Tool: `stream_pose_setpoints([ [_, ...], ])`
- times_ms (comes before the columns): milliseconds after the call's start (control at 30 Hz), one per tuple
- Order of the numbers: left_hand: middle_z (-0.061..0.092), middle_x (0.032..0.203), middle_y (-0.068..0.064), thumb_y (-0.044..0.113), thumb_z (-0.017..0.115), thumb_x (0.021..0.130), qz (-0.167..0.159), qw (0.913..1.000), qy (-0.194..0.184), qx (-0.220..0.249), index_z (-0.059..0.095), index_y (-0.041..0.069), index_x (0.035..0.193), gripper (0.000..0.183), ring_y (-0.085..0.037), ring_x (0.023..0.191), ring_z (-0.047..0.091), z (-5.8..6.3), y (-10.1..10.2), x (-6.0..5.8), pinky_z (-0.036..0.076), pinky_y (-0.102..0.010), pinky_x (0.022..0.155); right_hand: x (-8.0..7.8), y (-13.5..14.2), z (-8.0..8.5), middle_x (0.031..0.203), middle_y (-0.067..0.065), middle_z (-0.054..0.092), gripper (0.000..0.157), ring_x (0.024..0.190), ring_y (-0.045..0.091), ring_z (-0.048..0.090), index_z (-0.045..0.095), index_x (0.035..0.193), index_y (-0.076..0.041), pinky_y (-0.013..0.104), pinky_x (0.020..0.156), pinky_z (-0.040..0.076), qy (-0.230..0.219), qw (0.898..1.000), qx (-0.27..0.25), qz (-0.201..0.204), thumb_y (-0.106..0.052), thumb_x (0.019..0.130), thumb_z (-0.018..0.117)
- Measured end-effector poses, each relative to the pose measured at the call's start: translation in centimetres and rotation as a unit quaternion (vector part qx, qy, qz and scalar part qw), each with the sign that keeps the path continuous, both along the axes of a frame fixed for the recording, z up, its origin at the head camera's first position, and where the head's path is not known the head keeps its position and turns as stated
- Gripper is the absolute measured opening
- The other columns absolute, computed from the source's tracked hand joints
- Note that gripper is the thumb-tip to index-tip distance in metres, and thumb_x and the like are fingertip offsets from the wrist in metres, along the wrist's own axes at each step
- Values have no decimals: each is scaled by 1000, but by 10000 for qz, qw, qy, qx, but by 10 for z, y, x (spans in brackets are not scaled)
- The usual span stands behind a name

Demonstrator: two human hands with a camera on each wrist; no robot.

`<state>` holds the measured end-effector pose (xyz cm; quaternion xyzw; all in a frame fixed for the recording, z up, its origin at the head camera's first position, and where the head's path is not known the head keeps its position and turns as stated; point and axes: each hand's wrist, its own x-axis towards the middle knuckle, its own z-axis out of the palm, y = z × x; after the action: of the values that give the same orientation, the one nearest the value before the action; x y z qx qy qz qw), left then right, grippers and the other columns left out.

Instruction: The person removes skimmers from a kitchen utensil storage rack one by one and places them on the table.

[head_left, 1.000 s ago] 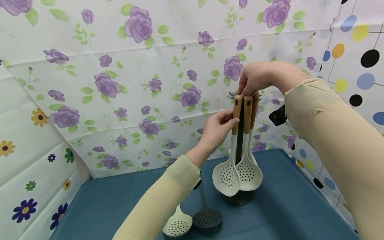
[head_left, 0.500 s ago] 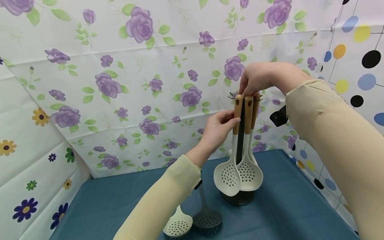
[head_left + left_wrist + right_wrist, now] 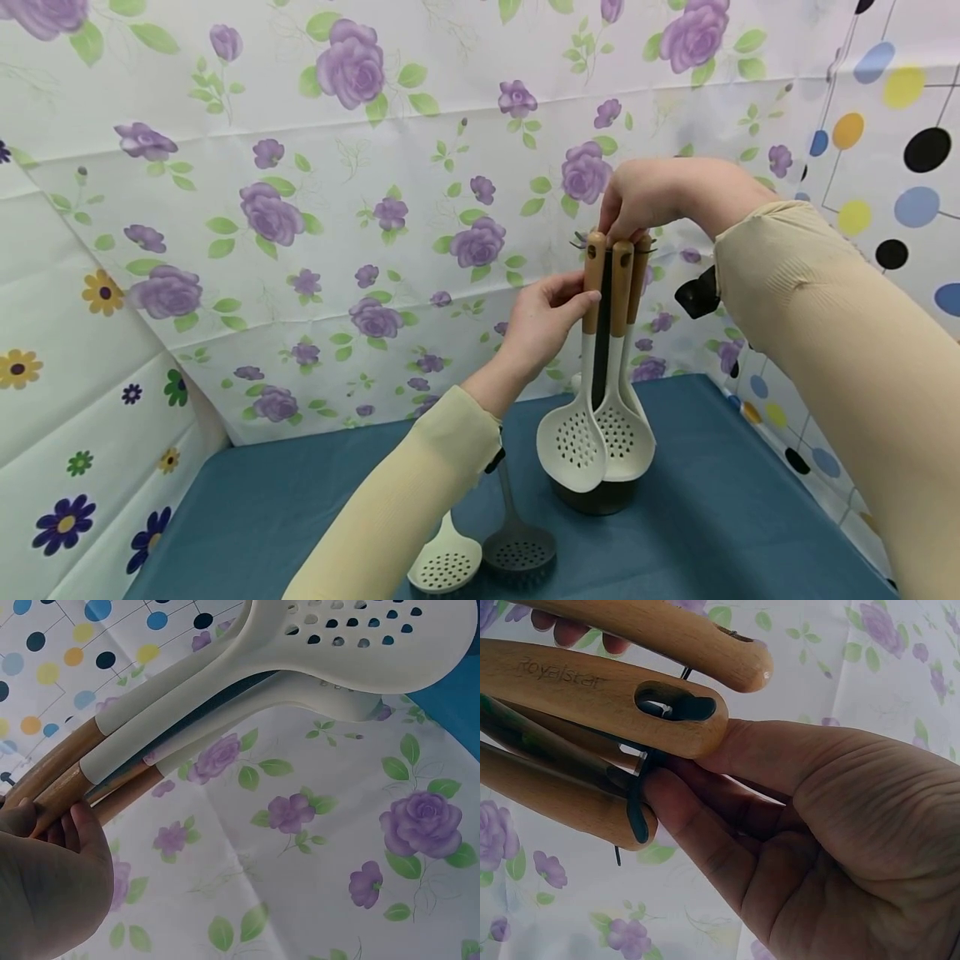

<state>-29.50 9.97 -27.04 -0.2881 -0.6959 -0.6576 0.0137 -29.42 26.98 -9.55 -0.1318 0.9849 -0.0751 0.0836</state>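
Observation:
A dark utensil stand (image 3: 601, 367), with a round base (image 3: 597, 501) and small hooks at its top, bears several white utensils with wooden handles. My left hand (image 3: 534, 329) pinches the wooden handle of the front-left skimmer (image 3: 555, 442), thumb in front. That skimmer's white perforated head overlaps a second skimmer (image 3: 636, 450) beside it. Above the handles, my right hand (image 3: 648, 196) reaches down and grips the top of the stand. In the right wrist view its thumb and fingers close in right behind a wooden handle (image 3: 562, 679) marked Royalstar and a dark hook (image 3: 636, 817).
On the blue tabletop (image 3: 300, 500) lie a white skimmer (image 3: 444, 562) and a dark grey skimmer (image 3: 519, 547), both partly behind the left sleeve. A flowered sheet (image 3: 420, 192) hangs behind, and a dotted sheet (image 3: 885, 250) covers the right side.
The front-left skimmer has risen slightly with the left hand, and its head has shifted a little right, over more of the second one. The right hand stays in place.

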Motion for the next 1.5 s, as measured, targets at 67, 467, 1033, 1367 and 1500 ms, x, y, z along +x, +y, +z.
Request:
stream_pose_setpoints([
  [67,73,111,8,21,72,99,-11,10000,-14,15,72,14,130,32,-6,104,67,0,-1,0,54,-30,94,0,0,0,107,14,74,26,97,28,71,73,118,2,52,90,55,5,10000,-8,-4,-12,99,64],
  [467,73,106,8,20,75,97,-11,10000,5,-20,75,13,123,28,-7,100,68,-1,-8,4,55,-31,92,2,-1,-1,108,13,75,25,97,26,71,75,118,-1,51,91,55,83,10000,2,20,-14,99,67],
  [1033,73,105,0,17,77,95,-7,9995,-16,331,76,10,117,23,-16,97,70,-6,-22,4,59,-33,87,0,1,-2,108,13,74,27,98,25,70,74,118,1,50,89,55,118,9999,41,84,-16,98,69],
  [1367,73,105,-2,18,77,95,74,9993,-158,339,76,10,116,23,-17,98,70,-6,-34,7,59,-38,88,0,0,-2,108,13,74,26,98,26,70,74,118,1,51,90,55,140,9999,-21,60,-16,98,69],
  [1500,73,107,-3,20,77,95,-21,9995,-152,271,76,10,120,27,-18,99,70,-5,-41,9,58,-41,91,0,-1,-3,107,12,74,25,97,26,69,74,116,1,49,89,55,152,9999,-46,44,-15,98,69],
])
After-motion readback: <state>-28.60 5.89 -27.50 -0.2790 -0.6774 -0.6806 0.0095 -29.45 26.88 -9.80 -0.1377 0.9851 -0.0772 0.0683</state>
